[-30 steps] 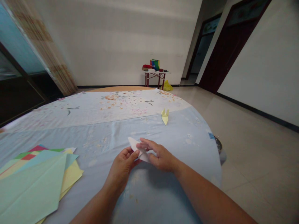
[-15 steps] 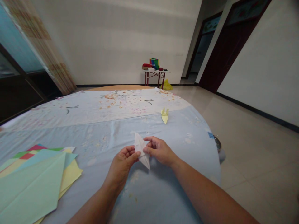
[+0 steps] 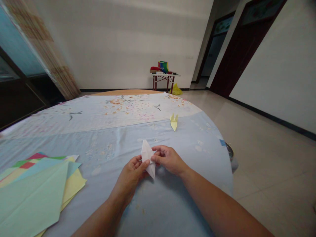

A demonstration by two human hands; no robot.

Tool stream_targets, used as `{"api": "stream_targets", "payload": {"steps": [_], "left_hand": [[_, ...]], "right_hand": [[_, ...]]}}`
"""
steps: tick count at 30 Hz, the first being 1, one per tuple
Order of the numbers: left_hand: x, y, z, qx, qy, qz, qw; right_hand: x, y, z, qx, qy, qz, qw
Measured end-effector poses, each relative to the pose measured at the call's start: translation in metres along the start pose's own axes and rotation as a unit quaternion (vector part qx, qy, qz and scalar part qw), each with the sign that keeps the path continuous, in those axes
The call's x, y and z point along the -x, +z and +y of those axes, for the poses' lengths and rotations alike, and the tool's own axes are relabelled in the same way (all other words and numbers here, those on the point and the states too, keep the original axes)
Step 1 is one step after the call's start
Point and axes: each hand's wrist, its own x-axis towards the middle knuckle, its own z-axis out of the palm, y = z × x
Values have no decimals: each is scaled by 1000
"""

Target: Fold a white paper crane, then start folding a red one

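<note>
A white piece of folded paper (image 3: pixel 147 153), a narrow diamond with pointed ends, is held upright over the table between both hands. My left hand (image 3: pixel 134 171) pinches its lower left side, thumb on the front face and fingers behind. From the right, my right hand (image 3: pixel 169 159) grips the paper's middle edge between thumb and fingers. Farther back on the cloth lies a pale yellow folded paper figure (image 3: pixel 174 123) with two upright points. The fingers partly hide the middle of the white paper.
A stack of coloured paper sheets (image 3: pixel 32 194) lies at the left. The round table is covered by a floral blue and white tablecloth (image 3: pixel 98 144). By the far wall stands a small side table (image 3: pixel 165 75) bearing a colourful bag (image 3: pixel 163 66); a yellow plastic bag (image 3: pixel 176 89) is below.
The white folded paper has turned slightly, its lower tip shifting left. Both hands keep their hold in nearly the same place.
</note>
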Motion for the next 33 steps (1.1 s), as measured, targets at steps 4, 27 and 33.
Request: {"api": "stream_targets", "payload": {"steps": [4, 27, 33], "left_hand": [[1, 1, -3, -21, -33, -44, 998], [12, -8, -2, -658, 277, 6, 700], [19, 6, -8, -744, 236, -46, 624]], "right_hand": [[-1, 1, 2, 25, -2, 8, 1000], [1, -3, 3, 518, -34, 74, 851], [0, -4, 3, 538, -34, 60, 840]]}}
